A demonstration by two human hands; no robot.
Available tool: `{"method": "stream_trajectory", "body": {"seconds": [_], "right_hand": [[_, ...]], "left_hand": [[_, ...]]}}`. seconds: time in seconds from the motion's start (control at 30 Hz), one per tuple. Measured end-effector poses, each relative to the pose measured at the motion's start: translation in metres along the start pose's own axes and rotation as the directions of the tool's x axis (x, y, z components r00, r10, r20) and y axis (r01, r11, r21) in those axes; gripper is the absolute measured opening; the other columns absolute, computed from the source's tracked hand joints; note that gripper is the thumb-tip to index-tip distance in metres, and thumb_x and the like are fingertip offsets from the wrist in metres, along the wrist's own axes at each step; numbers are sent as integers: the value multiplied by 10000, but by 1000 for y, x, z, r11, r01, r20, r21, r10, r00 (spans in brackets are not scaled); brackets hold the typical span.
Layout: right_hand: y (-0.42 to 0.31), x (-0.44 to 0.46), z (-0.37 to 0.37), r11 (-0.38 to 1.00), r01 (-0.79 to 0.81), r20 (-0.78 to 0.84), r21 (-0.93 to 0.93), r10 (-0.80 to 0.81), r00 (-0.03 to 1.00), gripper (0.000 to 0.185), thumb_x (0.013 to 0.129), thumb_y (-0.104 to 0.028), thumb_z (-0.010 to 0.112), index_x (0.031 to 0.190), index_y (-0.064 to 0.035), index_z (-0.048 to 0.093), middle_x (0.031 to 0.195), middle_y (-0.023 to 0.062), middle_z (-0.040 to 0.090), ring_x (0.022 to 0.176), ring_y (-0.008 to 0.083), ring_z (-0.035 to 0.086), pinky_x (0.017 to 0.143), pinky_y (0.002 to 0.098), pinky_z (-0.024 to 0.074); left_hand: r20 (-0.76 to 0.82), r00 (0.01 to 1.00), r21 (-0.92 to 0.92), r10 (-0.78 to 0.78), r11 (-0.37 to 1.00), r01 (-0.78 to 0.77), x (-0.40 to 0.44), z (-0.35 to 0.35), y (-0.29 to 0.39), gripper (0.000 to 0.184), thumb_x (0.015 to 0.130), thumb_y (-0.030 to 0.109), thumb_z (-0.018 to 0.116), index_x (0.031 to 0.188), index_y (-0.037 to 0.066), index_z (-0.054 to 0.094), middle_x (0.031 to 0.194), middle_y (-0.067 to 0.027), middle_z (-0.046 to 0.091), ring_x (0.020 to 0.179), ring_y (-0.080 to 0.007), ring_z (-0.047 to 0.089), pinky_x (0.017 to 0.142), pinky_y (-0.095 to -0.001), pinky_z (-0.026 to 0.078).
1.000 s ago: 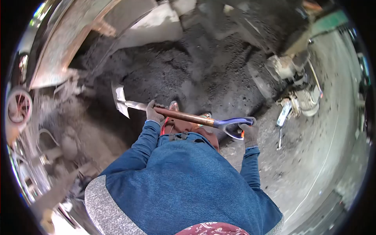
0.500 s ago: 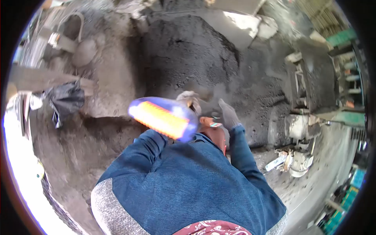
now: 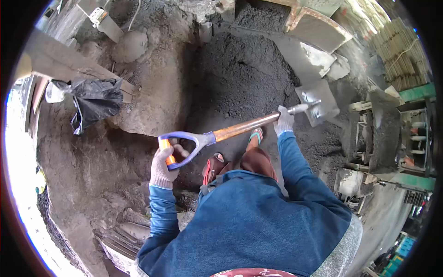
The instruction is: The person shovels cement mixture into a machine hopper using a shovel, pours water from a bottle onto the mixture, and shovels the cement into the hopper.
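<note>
A shovel (image 3: 247,126) with a wooden shaft lies across the view in front of my body. My gloved left hand (image 3: 162,161) is closed around the orange grip of its purple D-shaped handle. Near the blade end, my gloved right hand (image 3: 284,121) wraps round the shaft. The square metal blade (image 3: 318,102) is at the right, with some grey patches on it. Beyond the shaft a heap of dark, damp-looking grey material (image 3: 251,74) covers the ground.
At the right stands a machine with a dark tray (image 3: 384,131) and green beams. A black plastic bag (image 3: 98,102) hangs by a wooden beam (image 3: 69,62) at the left. A pale raised ledge (image 3: 154,92) borders the heap. My sandalled foot (image 3: 255,137) is below the shaft.
The shovel's handle has swung down to the left and its blade now shows at the right. My right hand has come onto the shaft, and the view has shifted.
</note>
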State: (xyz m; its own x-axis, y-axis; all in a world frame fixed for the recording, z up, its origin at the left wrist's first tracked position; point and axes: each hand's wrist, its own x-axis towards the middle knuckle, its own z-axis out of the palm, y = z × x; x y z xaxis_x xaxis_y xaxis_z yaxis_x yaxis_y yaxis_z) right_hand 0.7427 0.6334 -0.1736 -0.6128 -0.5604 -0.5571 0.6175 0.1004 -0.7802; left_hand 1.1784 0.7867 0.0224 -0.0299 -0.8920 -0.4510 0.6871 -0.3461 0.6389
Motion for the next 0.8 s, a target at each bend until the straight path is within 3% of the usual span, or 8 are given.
{"method": "stream_trajectory", "body": {"seconds": [0.13, 0.2, 0.27, 0.33, 0.43, 0.57, 0.77, 0.8], "right_hand": [[45, 30, 34, 923, -384, 169, 17, 376, 911, 124, 886, -143, 622, 896, -59, 531, 684, 130, 567, 600, 312, 590, 576, 462, 531], [110, 31, 33, 880, -444, 118, -167, 465, 878, 122, 876, -159, 609, 870, -59, 540, 677, 142, 575, 551, 329, 579, 525, 480, 516], [195, 19, 5, 697, -635, 93, -331, 694, 714, 142, 853, -190, 585, 814, -60, 545, 666, 135, 561, 551, 316, 580, 513, 476, 522], [287, -33, -36, 323, -870, -20, -373, 934, 356, 228, 875, -279, 618, 845, -56, 578, 600, 124, 520, 506, 308, 555, 493, 480, 482], [268, -145, -29, 237, -782, -101, -576, 929, 355, 178, 850, -183, 680, 837, -40, 576, 654, 137, 576, 504, 288, 579, 474, 477, 505], [283, -187, -5, 47, -901, -211, -431, 966, 151, 186, 843, -149, 678, 828, -32, 534, 659, 110, 554, 526, 290, 581, 474, 490, 520], [365, 174, 3, 428, -870, 127, -244, 904, 409, 226, 991, -283, 493, 854, -115, 554, 656, 69, 534, 606, 239, 567, 574, 419, 500], [343, 260, 28, 395, -829, -39, -396, 895, 445, 237, 961, -325, 554, 852, -114, 543, 657, 99, 554, 577, 257, 583, 544, 461, 506]], "left_hand": [[-302, 953, 317, -37, 939, 137, 6, -49, -62, 290, 945, 332, 578, 986, 47, 606, 725, -61, 590, 631, -196, 583, 615, -346, 512], [-557, 779, -232, -289, 954, 188, -10, -49, -106, 434, 986, 500, 489, 796, 121, 580, 676, -20, 581, 585, -157, 558, 543, -288, 473], [-213, 931, -406, -296, 894, 191, -82, -168, -179, 485, 947, 620, 507, 929, 147, 610, 780, -3, 592, 701, -182, 594, 655, -347, 518], [-647, 677, -345, -350, 927, 149, -112, -152, -194, 467, 954, 600, 513, 903, 145, 602, 763, -2, 584, 673, -173, 578, 626, -341, 500], [-901, 288, -279, -326, 941, 194, -133, -127, -199, 445, 964, 570, 520, 864, 142, 589, 736, -1, 571, 633, -161, 555, 582, -331, 474], [-959, 197, -153, -204, 957, 247, -93, -112, -194, 427, 978, 530, 531, 811, 139, 571, 701, 1, 555, 579, -143, 524, 525, -319, 438], [-778, 612, 353, 142, 904, 240, 83, -166, -253, 428, 999, 470, 547, 733, 134, 545, 648, 4, 530, 497, -118, 477, 438, -300, 384], [-924, 350, 271, 152, 907, 321, 179, -87, -264, 504, 981, 512, 561, 638, 153, 477, 573, 16, 486, 466, -104, 452, 425, -276, 358]]}}
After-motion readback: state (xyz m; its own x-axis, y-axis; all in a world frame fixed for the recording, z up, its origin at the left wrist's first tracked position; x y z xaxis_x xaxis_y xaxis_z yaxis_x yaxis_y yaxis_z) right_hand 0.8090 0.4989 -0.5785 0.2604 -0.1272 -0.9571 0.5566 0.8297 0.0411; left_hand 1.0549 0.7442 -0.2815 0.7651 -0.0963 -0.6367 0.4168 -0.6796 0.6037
